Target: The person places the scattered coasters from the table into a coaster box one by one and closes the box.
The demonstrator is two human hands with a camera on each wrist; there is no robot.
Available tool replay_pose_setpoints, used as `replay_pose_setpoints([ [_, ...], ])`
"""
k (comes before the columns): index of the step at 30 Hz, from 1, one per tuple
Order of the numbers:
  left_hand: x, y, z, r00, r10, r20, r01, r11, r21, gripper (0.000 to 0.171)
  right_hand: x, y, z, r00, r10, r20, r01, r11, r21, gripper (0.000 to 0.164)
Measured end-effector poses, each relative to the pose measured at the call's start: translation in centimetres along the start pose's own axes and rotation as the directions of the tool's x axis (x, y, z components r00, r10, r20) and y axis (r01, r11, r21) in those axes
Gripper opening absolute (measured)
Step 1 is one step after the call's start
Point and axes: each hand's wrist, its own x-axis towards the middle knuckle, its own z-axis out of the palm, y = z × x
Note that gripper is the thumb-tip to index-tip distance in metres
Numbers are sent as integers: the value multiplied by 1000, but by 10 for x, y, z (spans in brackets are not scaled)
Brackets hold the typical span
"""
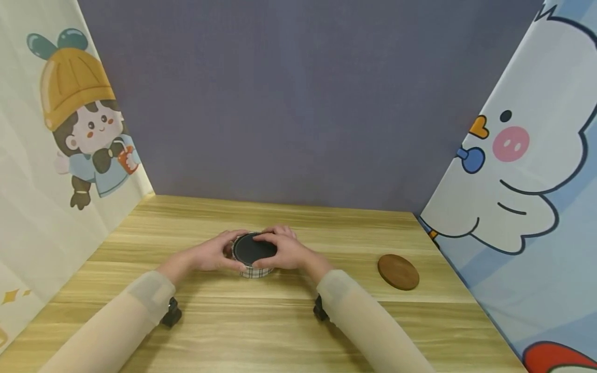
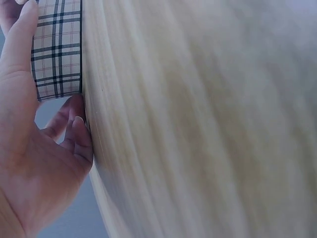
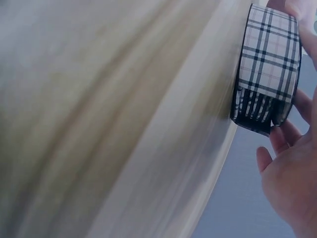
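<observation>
A low round container (image 1: 255, 249) with a black top and a plaid side sits on the wooden table between both hands. My left hand (image 1: 219, 252) holds it from the left, thumb along the front of the side. From the right, my right hand (image 1: 284, 249) grips it, with the thumb at the near rim and a finger over the top. In the left wrist view the plaid side (image 2: 58, 47) stands right at the tabletop. The right wrist view shows a dark opening with striped slats (image 3: 253, 106) in that side. Some fingertips are hidden behind it.
A round brown wooden disc (image 1: 398, 272) lies flat on the table (image 1: 261, 331) to the right. A grey panel (image 1: 289, 103) rises at the table's back edge. Printed cloth walls (image 1: 28, 207) stand on the left and right sides.
</observation>
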Motion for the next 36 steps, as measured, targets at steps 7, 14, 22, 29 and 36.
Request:
replay_pose_setpoints([
  [7,-2,2,-1,1000,-15,4,15,1000,-12,109,-2,-3,0,999,20,25,-20,1000,2,72],
  [14,-1,4,-2,1000,-15,26,16,998,-57,108,-3,-2,0,999,24,26,-24,1000,6,74],
  [22,-1,4,-1,1000,0,3,0,1000,-25,107,-22,7,-7,1000,21,-9,-21,997,70,77],
  [29,-1,2,0,1000,21,-20,-21,999,-25,109,-55,25,-19,1000,7,11,-8,989,145,74],
  [36,0,4,1,1000,23,-22,-23,1000,-19,110,-93,46,-27,999,15,39,-21,990,141,74],
])
